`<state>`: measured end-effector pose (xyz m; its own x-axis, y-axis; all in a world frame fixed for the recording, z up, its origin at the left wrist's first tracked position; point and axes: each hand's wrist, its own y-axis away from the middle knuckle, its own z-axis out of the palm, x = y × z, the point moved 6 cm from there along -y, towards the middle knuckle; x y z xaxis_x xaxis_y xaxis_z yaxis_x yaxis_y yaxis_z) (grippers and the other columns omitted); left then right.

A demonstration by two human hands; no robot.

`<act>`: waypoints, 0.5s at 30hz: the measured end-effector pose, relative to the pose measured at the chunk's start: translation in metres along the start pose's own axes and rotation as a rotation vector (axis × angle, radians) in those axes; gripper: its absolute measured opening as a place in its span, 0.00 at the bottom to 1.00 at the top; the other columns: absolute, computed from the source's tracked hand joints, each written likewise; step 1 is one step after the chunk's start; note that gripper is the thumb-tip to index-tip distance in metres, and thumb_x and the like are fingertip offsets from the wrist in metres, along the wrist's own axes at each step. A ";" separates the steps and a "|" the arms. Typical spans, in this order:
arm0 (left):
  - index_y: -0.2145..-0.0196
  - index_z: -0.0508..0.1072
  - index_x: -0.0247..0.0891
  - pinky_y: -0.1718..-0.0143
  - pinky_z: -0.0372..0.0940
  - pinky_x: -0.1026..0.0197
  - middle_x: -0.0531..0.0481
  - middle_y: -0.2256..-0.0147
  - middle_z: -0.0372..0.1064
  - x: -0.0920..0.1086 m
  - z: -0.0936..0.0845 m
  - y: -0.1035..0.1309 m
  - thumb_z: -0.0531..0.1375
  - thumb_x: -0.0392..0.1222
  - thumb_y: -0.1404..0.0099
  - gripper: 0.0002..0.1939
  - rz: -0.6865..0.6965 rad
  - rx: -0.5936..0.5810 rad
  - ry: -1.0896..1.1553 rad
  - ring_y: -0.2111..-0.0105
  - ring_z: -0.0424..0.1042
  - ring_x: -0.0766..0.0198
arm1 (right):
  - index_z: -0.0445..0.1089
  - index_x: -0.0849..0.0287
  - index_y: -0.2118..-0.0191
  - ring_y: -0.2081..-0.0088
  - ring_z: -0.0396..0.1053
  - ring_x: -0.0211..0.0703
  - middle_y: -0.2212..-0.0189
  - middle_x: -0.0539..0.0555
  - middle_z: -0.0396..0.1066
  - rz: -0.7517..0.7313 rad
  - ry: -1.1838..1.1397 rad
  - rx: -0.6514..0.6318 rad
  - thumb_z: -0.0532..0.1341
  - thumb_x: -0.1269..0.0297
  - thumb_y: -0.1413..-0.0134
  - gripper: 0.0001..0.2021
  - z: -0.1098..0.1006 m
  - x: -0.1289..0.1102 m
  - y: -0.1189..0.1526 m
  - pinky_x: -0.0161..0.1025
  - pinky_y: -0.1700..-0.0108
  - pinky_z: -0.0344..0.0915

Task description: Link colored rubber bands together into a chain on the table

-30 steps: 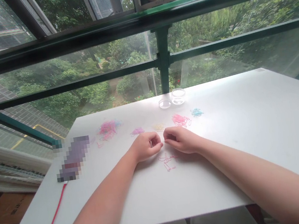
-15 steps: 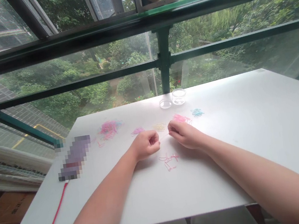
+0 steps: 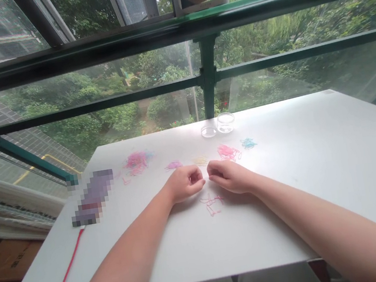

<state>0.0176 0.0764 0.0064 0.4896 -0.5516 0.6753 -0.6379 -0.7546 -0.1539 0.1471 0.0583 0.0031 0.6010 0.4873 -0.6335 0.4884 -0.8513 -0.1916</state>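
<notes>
On the white table (image 3: 225,251), nearest my remote viewpoint, lie loose pink loops (image 3: 213,212). Just beyond, the left hand (image 3: 185,184) and right hand (image 3: 230,176) face each other, slightly apart, fingers curled; at this distance I cannot tell whether either grips a loop. Behind them: a purple pile (image 3: 173,165), yellow pile (image 3: 200,160), pink pile (image 3: 227,151) and blue pile (image 3: 248,143), then a clear jar (image 3: 225,124).

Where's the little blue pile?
In the head view, the blue pile is right of centre on the white table, just right of the pink pile.
</notes>
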 end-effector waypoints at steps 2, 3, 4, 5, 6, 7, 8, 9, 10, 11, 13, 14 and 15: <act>0.75 0.67 0.35 0.76 0.56 0.68 0.54 0.78 0.65 0.000 0.000 0.000 0.56 0.38 0.47 0.04 -0.002 -0.001 0.003 0.79 0.60 0.72 | 0.58 0.58 0.72 0.77 0.55 0.33 0.79 0.46 0.60 0.004 -0.004 -0.005 0.53 0.69 0.51 0.01 0.000 0.000 0.000 0.31 0.74 0.50; 0.75 0.67 0.35 0.76 0.57 0.68 0.54 0.78 0.65 0.000 0.000 0.000 0.56 0.38 0.47 0.04 -0.004 -0.003 0.008 0.78 0.60 0.72 | 0.59 0.58 0.72 0.77 0.55 0.33 0.79 0.46 0.60 0.006 -0.007 -0.007 0.53 0.69 0.51 0.01 0.000 0.001 0.000 0.31 0.74 0.50; 0.74 0.68 0.35 0.76 0.57 0.68 0.53 0.77 0.65 0.000 0.000 0.000 0.56 0.38 0.46 0.04 -0.006 -0.005 0.015 0.78 0.61 0.72 | 0.59 0.58 0.72 0.77 0.55 0.33 0.79 0.46 0.60 0.009 -0.010 -0.007 0.53 0.69 0.51 0.01 0.000 0.001 0.000 0.31 0.74 0.50; 0.74 0.68 0.35 0.76 0.57 0.68 0.53 0.77 0.65 0.000 0.001 0.000 0.56 0.38 0.46 0.04 -0.007 -0.007 0.021 0.78 0.61 0.72 | 0.59 0.58 0.71 0.77 0.55 0.33 0.79 0.46 0.60 0.011 -0.013 -0.008 0.53 0.69 0.51 0.01 0.000 0.001 0.001 0.31 0.74 0.51; 0.73 0.68 0.35 0.76 0.57 0.68 0.53 0.77 0.66 -0.001 0.001 0.000 0.56 0.38 0.46 0.04 -0.009 -0.007 0.026 0.77 0.61 0.71 | 0.59 0.58 0.71 0.77 0.55 0.33 0.79 0.46 0.60 0.014 -0.017 -0.010 0.53 0.69 0.51 0.01 0.000 0.001 0.001 0.31 0.74 0.51; 0.73 0.69 0.35 0.76 0.57 0.68 0.53 0.77 0.66 -0.001 0.001 0.000 0.56 0.38 0.46 0.04 -0.009 -0.006 0.030 0.77 0.61 0.71 | 0.60 0.58 0.71 0.77 0.55 0.33 0.79 0.46 0.60 0.017 -0.021 -0.012 0.53 0.69 0.51 0.01 0.000 0.002 0.001 0.31 0.74 0.51; 0.73 0.69 0.35 0.76 0.57 0.68 0.53 0.77 0.66 -0.001 0.001 0.000 0.56 0.38 0.46 0.04 -0.009 -0.006 0.032 0.77 0.61 0.71 | 0.60 0.58 0.71 0.77 0.55 0.33 0.80 0.46 0.60 0.020 -0.024 -0.014 0.53 0.69 0.51 0.01 0.000 0.002 0.001 0.31 0.74 0.51; 0.73 0.69 0.35 0.76 0.57 0.68 0.53 0.77 0.66 -0.001 0.001 0.000 0.56 0.38 0.46 0.04 -0.009 -0.004 0.032 0.77 0.61 0.71 | 0.61 0.58 0.70 0.77 0.55 0.32 0.80 0.46 0.60 0.024 -0.026 -0.017 0.53 0.69 0.51 0.01 0.000 0.002 0.001 0.31 0.74 0.51; 0.73 0.69 0.35 0.76 0.57 0.68 0.53 0.77 0.66 -0.001 0.001 0.001 0.56 0.38 0.46 0.04 -0.009 -0.001 0.032 0.78 0.61 0.72 | 0.61 0.58 0.70 0.78 0.55 0.32 0.80 0.45 0.59 0.027 -0.028 -0.018 0.53 0.69 0.51 0.01 0.000 0.002 0.001 0.31 0.74 0.51; 0.73 0.69 0.35 0.76 0.57 0.68 0.53 0.77 0.66 -0.001 0.001 0.001 0.56 0.38 0.46 0.04 -0.010 0.001 0.031 0.78 0.61 0.72 | 0.62 0.58 0.70 0.78 0.55 0.32 0.81 0.45 0.59 0.028 -0.030 -0.018 0.53 0.69 0.51 0.02 0.000 0.002 0.001 0.31 0.74 0.50; 0.73 0.69 0.35 0.76 0.57 0.68 0.53 0.77 0.66 -0.001 0.000 0.001 0.56 0.38 0.46 0.04 -0.013 0.003 0.031 0.77 0.61 0.72 | 0.63 0.58 0.70 0.78 0.54 0.32 0.81 0.45 0.59 0.030 -0.033 -0.016 0.54 0.68 0.51 0.02 0.000 0.002 0.001 0.31 0.74 0.50; 0.73 0.69 0.35 0.76 0.57 0.68 0.53 0.77 0.66 -0.001 0.000 0.001 0.56 0.38 0.46 0.04 -0.014 0.003 0.031 0.77 0.61 0.72 | 0.63 0.58 0.70 0.78 0.54 0.32 0.81 0.45 0.59 0.030 -0.035 -0.016 0.54 0.68 0.51 0.03 0.000 0.002 0.001 0.31 0.74 0.50; 0.73 0.69 0.35 0.76 0.57 0.68 0.53 0.77 0.66 -0.001 0.000 0.001 0.56 0.38 0.46 0.04 -0.014 0.003 0.031 0.77 0.61 0.72 | 0.63 0.58 0.70 0.78 0.55 0.32 0.81 0.46 0.59 0.031 -0.036 -0.015 0.54 0.68 0.51 0.03 -0.001 0.002 0.000 0.31 0.74 0.50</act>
<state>0.0169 0.0761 0.0057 0.4803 -0.5295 0.6993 -0.6291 -0.7635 -0.1460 0.1491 0.0591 0.0020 0.5926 0.4536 -0.6656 0.4795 -0.8626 -0.1609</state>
